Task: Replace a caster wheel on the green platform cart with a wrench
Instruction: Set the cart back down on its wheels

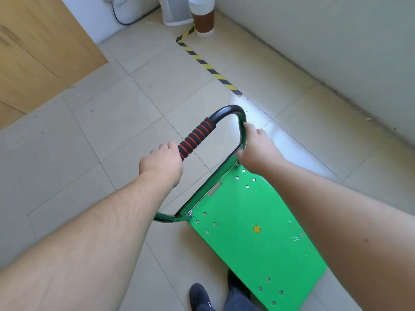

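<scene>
The green platform cart (pixel 253 234) stands on the tiled floor below me, its flat deck dotted with bolt holes and one yellow spot. Its black tube handle (pixel 226 110) rises toward the far side and carries a red-and-black ribbed grip (pixel 198 136). My left hand (pixel 161 163) grips the lower end of that ribbed grip. My right hand (pixel 258 147) grips the handle's right upright just above the deck. No wheels and no wrench are in view; the cart's underside is hidden.
A wooden cabinet (pixel 36 52) fills the far left. Yellow-black hazard tape (pixel 208 66) runs across the tiles toward a brown-and-white cylinder (pixel 204 20) in the far corner. A pale wall (pixel 336 41) borders the right. My dark shoes (pixel 199 296) stand beside the deck's near edge.
</scene>
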